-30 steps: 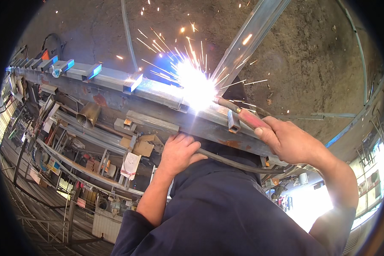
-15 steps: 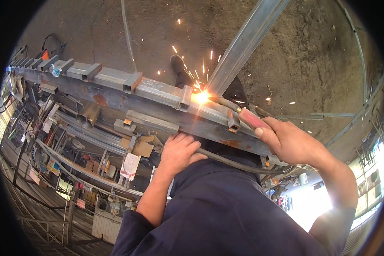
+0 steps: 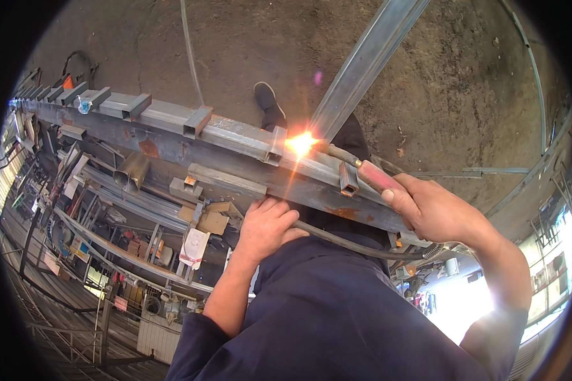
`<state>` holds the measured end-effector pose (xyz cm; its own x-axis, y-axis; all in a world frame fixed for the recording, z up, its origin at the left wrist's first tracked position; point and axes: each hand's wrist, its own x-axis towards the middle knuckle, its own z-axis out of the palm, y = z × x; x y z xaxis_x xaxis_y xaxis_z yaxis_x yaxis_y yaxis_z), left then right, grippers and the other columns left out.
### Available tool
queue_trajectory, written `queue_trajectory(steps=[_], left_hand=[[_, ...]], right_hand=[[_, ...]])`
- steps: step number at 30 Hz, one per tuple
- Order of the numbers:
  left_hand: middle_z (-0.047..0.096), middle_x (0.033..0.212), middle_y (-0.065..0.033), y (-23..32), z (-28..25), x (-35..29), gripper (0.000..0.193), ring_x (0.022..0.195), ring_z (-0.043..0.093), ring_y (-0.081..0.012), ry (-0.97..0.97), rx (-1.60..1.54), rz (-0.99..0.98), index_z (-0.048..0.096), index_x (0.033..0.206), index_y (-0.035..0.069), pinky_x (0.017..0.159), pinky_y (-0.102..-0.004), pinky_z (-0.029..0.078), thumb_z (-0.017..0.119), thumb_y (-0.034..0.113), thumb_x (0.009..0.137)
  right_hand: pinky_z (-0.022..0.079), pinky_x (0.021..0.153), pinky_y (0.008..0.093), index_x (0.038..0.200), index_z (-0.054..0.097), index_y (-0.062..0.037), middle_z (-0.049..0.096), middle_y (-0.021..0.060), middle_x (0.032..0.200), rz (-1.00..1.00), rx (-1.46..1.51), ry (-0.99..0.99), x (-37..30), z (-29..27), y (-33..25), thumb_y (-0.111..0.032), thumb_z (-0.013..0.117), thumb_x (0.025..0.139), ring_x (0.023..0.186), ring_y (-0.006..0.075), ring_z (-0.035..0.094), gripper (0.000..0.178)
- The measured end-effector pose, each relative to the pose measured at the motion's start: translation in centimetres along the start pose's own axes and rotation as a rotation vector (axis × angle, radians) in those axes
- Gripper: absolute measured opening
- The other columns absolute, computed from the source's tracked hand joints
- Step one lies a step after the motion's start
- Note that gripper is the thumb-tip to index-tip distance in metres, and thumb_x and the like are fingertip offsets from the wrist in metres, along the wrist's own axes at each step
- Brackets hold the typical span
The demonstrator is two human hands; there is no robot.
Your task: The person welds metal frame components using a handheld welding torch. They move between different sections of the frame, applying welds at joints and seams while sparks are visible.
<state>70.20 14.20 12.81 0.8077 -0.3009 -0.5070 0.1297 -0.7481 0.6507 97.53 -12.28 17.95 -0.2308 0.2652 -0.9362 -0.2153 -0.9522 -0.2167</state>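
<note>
My right hand (image 3: 429, 206) is wrapped round the red handle of a welding torch (image 3: 376, 174), its neck pointing left at a steel tube. A bright glow burns at the tip and hides the weld spot, beside a short crosswise piece of square tube (image 3: 276, 145). This piece lies across a long square steel tube (image 3: 235, 134) on a steel beam (image 3: 197, 157). My left hand (image 3: 267, 227) is closed at the beam's near edge, the torch cable (image 3: 356, 249) coming out between thumb and fingers. A small loose tube offcut (image 3: 347, 180) stands beside the torch.
More short tube pieces (image 3: 133, 106) sit along the beam to the left. A thick square tube (image 3: 372, 63) slants away beyond the arc. Below the beam are a wide pipe (image 3: 131, 173), a cardboard box (image 3: 215, 218) and steel lengths on a rack (image 3: 133, 204).
The flying sparks have gone, while the glow at the torch tip still burns. My right hand and the torch have shifted very slightly; my left hand stays in place.
</note>
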Motion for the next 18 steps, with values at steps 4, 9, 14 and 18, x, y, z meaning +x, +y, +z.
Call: queue_trajectory(steps=[4,9,14,18], left_hand=[[0.063,0.097,-0.0024,-0.1,0.2,-0.2,0.040,0.103,0.063,-0.0271,-0.018,0.019,-0.025,0.068,0.093,0.016,0.089,-0.0437,0.050,0.087,0.047,0.077],[0.064,0.098,-0.0028,0.1,0.2,-0.1,0.040,0.103,0.063,-0.0273,-0.009,0.033,-0.015,0.068,0.093,0.016,0.090,-0.0438,0.050,0.087,0.048,0.078],[0.066,0.100,-0.0017,-0.1,0.2,0.1,0.040,0.104,0.064,-0.0268,0.002,0.003,-0.008,0.070,0.095,0.016,0.090,-0.0435,0.051,0.087,0.048,0.078],[0.066,0.099,-0.0003,0.4,0.0,0.4,0.041,0.104,0.065,-0.0254,0.021,-0.021,-0.024,0.072,0.098,0.017,0.090,-0.0430,0.051,0.088,0.047,0.077]], right_hand=[[0.054,0.098,0.0530,0.137,0.063,0.0036,0.075,0.0287,0.114,-0.028,-0.060,0.024,0.2,0.3,0.3,-0.060,0.042,0.116,0.114,0.0467,0.072,0.070],[0.053,0.062,0.0376,0.120,0.061,0.0007,0.060,0.0061,0.074,-0.113,-0.004,0.080,0.7,0.8,1.4,-0.056,0.046,0.116,0.063,0.0166,0.061,0.059],[0.053,0.060,0.0353,0.126,0.062,-0.0001,0.061,0.0051,0.074,-0.106,0.071,0.085,0.2,0.3,1.7,-0.058,0.046,0.116,0.063,0.0156,0.064,0.061],[0.054,0.059,0.0345,0.129,0.063,-0.0009,0.061,0.0050,0.073,0.017,0.107,-0.028,-1.3,-1.4,1.3,-0.059,0.043,0.116,0.062,0.0151,0.065,0.063]])
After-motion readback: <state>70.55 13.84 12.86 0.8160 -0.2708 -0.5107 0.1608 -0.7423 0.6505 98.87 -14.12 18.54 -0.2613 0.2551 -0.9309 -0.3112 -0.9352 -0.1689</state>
